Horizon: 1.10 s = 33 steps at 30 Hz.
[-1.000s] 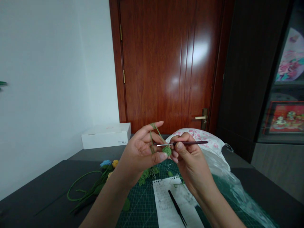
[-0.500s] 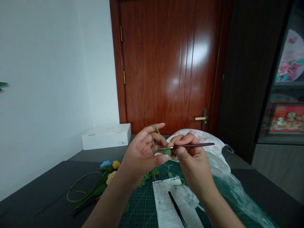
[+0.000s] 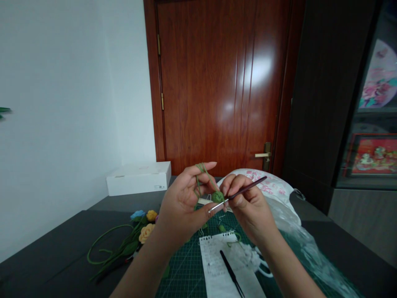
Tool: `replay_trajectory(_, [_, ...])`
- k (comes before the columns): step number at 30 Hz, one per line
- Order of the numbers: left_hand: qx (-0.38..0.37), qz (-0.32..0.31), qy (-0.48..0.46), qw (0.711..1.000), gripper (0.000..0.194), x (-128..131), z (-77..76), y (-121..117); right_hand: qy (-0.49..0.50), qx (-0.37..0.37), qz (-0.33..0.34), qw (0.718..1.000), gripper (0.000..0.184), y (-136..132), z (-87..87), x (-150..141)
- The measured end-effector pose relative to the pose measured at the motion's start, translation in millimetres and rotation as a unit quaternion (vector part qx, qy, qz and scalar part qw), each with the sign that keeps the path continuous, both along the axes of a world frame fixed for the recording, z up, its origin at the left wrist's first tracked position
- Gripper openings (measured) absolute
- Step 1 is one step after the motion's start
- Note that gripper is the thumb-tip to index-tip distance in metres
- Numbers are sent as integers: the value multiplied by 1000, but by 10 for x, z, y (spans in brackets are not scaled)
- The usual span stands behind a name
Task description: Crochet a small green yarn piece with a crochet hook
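Note:
My left hand is raised over the table, with green yarn wound over its forefinger and a small green crochet piece pinched at its fingertips. My right hand is closed on a dark crochet hook. The hook slants down to the left, its metal tip just below the crochet piece. The two hands nearly touch.
A green cutting mat lies below the hands, with a spiral notepad and a black tool on it. Crochet flowers with green stems lie at the left. A white box and a plastic bag sit further back.
The hook has tilted from level to slanting, its tip dropping below the green piece. Both hands have sunk slightly.

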<state>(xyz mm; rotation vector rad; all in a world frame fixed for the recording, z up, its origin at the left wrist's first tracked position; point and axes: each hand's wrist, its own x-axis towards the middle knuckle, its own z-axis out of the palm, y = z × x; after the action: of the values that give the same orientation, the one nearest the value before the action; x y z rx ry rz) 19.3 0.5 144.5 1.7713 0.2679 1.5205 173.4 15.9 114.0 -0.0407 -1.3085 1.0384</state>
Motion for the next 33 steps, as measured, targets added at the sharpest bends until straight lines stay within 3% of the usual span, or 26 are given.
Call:
replay_trajectory(8, [-34,-27,-12,999,69,12,-30,18,12,-36,11,999,23,-13,3,-17])
replay_trajectory(16, [-70,-61,-29,995,72,6,-69,48,59,-60,-19,996,24,-66,19,-69])
replay_trajectory(33, [-84,-71,-24,994,74,5,-66,33,79,-15,-115,990,14,-80,-45,-118])
